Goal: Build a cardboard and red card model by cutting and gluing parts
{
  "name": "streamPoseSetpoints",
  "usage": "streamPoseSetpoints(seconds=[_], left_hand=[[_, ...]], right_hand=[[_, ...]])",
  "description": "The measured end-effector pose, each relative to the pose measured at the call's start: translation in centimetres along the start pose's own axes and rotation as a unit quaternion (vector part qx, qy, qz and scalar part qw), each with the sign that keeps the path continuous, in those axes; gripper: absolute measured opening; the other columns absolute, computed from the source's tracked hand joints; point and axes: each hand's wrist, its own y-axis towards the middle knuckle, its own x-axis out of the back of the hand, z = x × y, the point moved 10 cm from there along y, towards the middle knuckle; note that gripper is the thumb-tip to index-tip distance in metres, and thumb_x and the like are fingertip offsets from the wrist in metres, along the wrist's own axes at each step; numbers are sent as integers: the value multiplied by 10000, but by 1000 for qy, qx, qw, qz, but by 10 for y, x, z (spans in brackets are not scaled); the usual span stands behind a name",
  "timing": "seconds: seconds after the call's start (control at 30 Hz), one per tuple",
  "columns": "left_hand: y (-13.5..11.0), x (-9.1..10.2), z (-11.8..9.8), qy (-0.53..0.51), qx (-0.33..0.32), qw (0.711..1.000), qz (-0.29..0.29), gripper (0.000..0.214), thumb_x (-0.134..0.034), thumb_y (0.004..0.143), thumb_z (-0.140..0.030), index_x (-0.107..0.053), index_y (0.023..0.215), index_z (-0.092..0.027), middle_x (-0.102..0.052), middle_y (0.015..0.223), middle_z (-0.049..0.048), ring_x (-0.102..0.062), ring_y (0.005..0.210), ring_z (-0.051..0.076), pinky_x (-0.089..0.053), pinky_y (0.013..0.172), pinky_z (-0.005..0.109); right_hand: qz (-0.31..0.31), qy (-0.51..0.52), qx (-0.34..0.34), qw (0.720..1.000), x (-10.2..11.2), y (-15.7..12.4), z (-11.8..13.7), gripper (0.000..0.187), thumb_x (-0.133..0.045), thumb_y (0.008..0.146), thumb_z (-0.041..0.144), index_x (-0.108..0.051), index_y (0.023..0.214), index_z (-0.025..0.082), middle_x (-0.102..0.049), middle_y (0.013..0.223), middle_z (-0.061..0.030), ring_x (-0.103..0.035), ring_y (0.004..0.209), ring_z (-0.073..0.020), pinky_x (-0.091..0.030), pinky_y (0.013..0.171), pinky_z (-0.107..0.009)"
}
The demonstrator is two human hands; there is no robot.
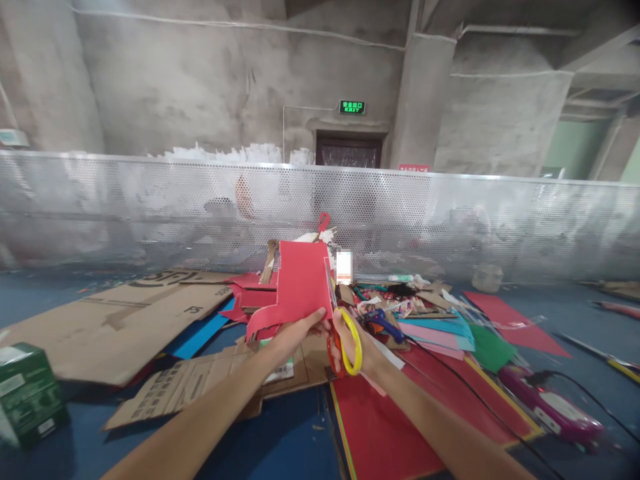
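My left hand (pixel 314 324) pinches the lower right part of a sheet of red paper (pixel 303 277), which is held up off the table. A curved strip of the sheet hangs out at its lower left. My right hand (pixel 350 343) grips a pair of scissors (pixel 358 353) with a yellow handle loop and a red one. Their blades point up along the sheet's right edge, partly hidden by the paper. Just right of my right hand lies a blue glue gun (pixel 385 325) with a black cord.
Flat cardboard (pixel 125 313) covers the left side, near a green box (pixel 30 393). At right lie a red board (pixel 425 407), blue paper (pixel 445 327), a purple power strip (pixel 550 403) and a yellow-handled tool (pixel 600 357). A perforated metal panel (pixel 150 213) stands behind.
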Motion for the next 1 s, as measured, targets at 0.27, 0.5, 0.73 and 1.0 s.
streamPoseSetpoints(seconds=[0.27, 0.5, 0.73, 1.0], left_hand=[[-1, 0, -1, -8, -4, 1000, -1, 408, -697, 798, -540, -708, 708, -143, -705, 761, 76, -633, 713, 181, -485, 752, 305], [-1, 0, 1, 0, 5, 1000, -1, 408, -696, 795, -546, -706, 729, -143, -711, 783, 83, -639, 742, 189, -489, 768, 313], [-1, -5, 3, 18, 5, 1000, 12, 443, -696, 777, -575, -715, 707, -138, -713, 760, 94, -634, 709, 196, -478, 721, 311], [-2, -6, 3, 20, 2, 1000, 13, 433, -670, 810, -557, -693, 691, -142, -700, 733, 83, -620, 678, 184, -461, 710, 308]], right_hand=[[-11, -4, -6, 1000, 2, -2, -1, 702, -348, 790, 879, -492, 911, 202, -460, 414, 102, -459, 265, -96, -372, 288, -169], [-22, 9, -17, 1000, 3, -1, -2, 678, -359, 796, 875, -480, 851, 210, -444, 400, 90, -453, 273, -100, -365, 292, -176], [-31, -1, -9, 999, 2, -7, 22, 682, -349, 827, 850, -527, 866, 193, -454, 423, 65, -443, 287, -96, -366, 306, -181], [-21, 3, 4, 1000, 0, -4, 21, 738, -315, 795, 887, -540, 878, 190, -444, 410, 78, -440, 272, -90, -363, 291, -166]])
